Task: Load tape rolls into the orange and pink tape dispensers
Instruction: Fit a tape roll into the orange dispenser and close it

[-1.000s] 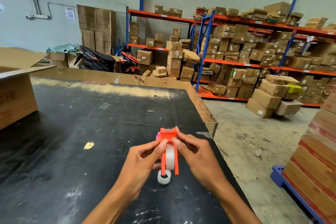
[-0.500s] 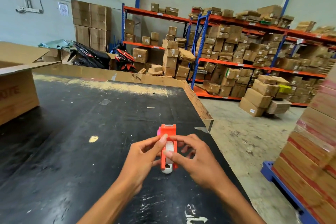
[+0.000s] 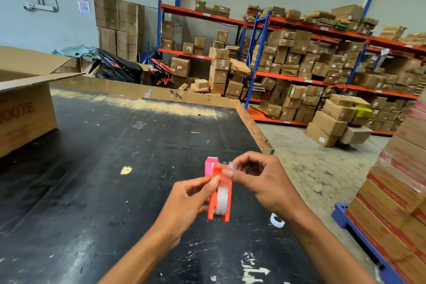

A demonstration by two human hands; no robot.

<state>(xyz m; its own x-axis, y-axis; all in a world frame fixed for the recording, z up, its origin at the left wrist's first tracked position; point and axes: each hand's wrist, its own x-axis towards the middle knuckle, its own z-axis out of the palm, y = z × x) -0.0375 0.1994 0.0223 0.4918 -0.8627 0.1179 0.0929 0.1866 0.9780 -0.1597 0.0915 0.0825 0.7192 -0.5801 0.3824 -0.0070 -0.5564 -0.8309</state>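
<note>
Orange plastic, smooth and flat-sided, forms the orange dispenser point(image 3: 219, 193) pinched by the left hand point(image 3: 184, 207), whose thumb and fingertips close on its left wall while its open end points toward the person. Seated between its two walls is a tape roll point(image 3: 221, 199), milky white and round. The right hand point(image 3: 265, 182) curls just beyond that grip, thumb and forefinger nipping the clear tape end at the dispenser's far, cutter tip. Directly behind the held tool, touching or nearly so, the pink dispenser point(image 3: 210, 165) shows only its top. Right of the grip, partly hidden by the right wrist, a second tape roll point(image 3: 277, 220) lies on the black tabletop point(image 3: 103, 180), a scuffed, paint-flecked surface. Far left of the hands stands an open cardboard box point(image 3: 25, 108). The cardboard rim point(image 3: 253, 127) edging the table runs close past the right hand; leftward and ahead the top lies open.
</note>
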